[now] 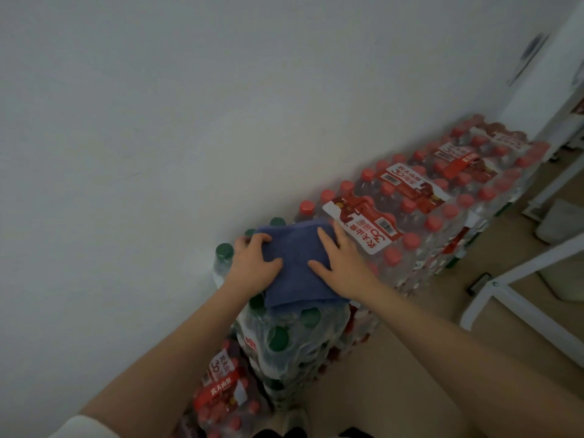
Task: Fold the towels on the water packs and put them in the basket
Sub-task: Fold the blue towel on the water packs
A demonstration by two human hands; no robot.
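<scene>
The small folded blue cloth towel (pixel 297 267) sits on the bumpy green-capped plastic water pack (pixel 284 330) by the white wall – left hand (pixel 252 263) curls over its edge, right hand (pixel 344 267) lies flat on it – so it might slip off or come unfolded when lifted

A bare white wall (pixel 142 137) closed off the far side, with the water packs (pixel 420 197) stacked in a row tight against it, so no passage lay behind them. Both hands (pixel 252 263) lay on the blue towel (pixel 294 263) atop the green-capped pack (pixel 284 336). Open air stood above the red-capped tops. On the near side the wooden floor (pixel 395 374) lay open, bounded to the right by a white metal frame (pixel 505 279).
</scene>
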